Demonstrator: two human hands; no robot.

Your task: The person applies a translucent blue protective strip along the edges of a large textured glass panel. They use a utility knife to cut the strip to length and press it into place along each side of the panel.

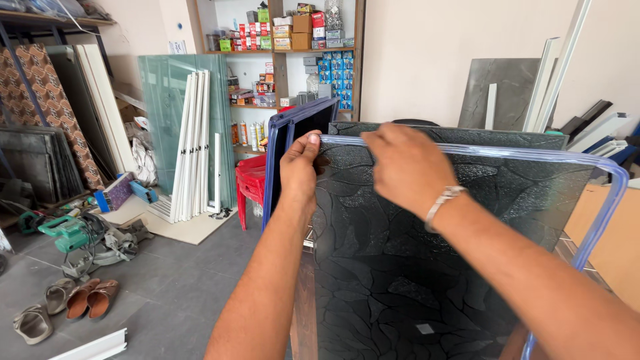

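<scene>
Gripping the top edge of an upright dark textured glass panel (400,267), both hands pinch its clear plastic edge strip (533,155): left hand (299,170) at the top-left corner, right hand (407,167) just beside it. Behind stands another blue-edged panel (293,130). Red plastic stool (250,180), green power tool (67,232), sandals (90,298) on floor at left.

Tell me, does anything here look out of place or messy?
On the floor at left, sandals lie scattered beside a green power tool with tangled cords. Both hands, left hand and right hand, grip the top edge of a dark patterned glass panel; its clear edge strip bows outward at the right corner.
</scene>
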